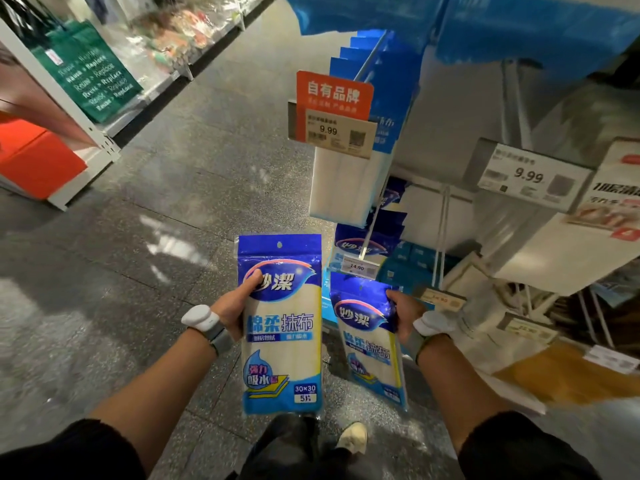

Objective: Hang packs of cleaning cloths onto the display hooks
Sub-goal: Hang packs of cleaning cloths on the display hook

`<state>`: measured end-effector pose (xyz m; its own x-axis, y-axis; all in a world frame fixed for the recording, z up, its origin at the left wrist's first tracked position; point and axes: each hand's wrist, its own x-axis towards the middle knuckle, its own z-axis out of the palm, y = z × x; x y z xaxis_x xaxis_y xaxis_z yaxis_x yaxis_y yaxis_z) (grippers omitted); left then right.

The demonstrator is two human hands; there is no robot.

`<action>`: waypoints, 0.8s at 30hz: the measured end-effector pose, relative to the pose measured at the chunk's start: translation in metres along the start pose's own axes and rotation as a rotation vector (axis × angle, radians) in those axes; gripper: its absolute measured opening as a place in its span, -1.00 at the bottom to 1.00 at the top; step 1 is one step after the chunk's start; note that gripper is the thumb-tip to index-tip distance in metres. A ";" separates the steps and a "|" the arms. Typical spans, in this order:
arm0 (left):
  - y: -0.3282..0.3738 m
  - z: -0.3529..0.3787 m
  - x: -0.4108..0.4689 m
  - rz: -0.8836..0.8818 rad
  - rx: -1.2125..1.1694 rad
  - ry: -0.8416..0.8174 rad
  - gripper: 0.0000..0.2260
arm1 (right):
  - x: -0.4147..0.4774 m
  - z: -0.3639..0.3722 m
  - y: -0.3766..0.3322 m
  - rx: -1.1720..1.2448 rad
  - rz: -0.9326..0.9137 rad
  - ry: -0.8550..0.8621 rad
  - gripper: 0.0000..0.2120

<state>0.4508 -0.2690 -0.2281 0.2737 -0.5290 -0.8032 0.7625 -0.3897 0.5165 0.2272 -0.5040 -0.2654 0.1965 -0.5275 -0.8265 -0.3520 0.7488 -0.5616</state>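
Shop aisle: below the orange sign (pixel 334 95), my left grip (pixel 230 310) clamps the left pack (pixel 282 341), my right grip (pixel 407 315) the right pack (pixel 369 351) (tilted); I'd square each punched hole (pixel 279 244) to the hook (pixel 372 55) behind that sign.

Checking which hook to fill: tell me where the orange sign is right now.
In the head view the orange sign sits upper centre, fronting the row of hung blue packs, above the pack gripped by the left hand.
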 end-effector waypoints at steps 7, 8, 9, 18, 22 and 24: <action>0.015 0.002 0.016 -0.006 0.017 0.023 -0.58 | 0.013 0.017 -0.014 -0.101 -0.017 -0.006 -0.78; 0.016 0.002 0.017 -0.009 0.024 0.026 -0.58 | 0.020 0.015 -0.011 -0.129 -0.020 -0.024 -0.82; 0.019 0.002 0.019 -0.014 0.028 0.027 -0.57 | 0.031 0.013 -0.007 -0.151 -0.027 -0.039 -0.86; 0.031 0.001 0.033 -0.026 0.053 0.021 -0.58 | 0.117 -0.006 0.019 -0.009 -0.003 -0.028 -0.58; 0.034 0.000 0.039 -0.032 0.055 0.022 -0.56 | 0.039 0.022 -0.021 0.131 -0.034 0.043 -0.82; 0.035 0.000 0.040 -0.041 0.059 0.024 -0.56 | 0.039 0.025 -0.027 0.179 -0.039 0.008 -0.77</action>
<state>0.4883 -0.3039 -0.2421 0.2576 -0.4939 -0.8305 0.7378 -0.4544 0.4991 0.2668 -0.5348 -0.2830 0.1994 -0.5598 -0.8043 -0.1758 0.7870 -0.5913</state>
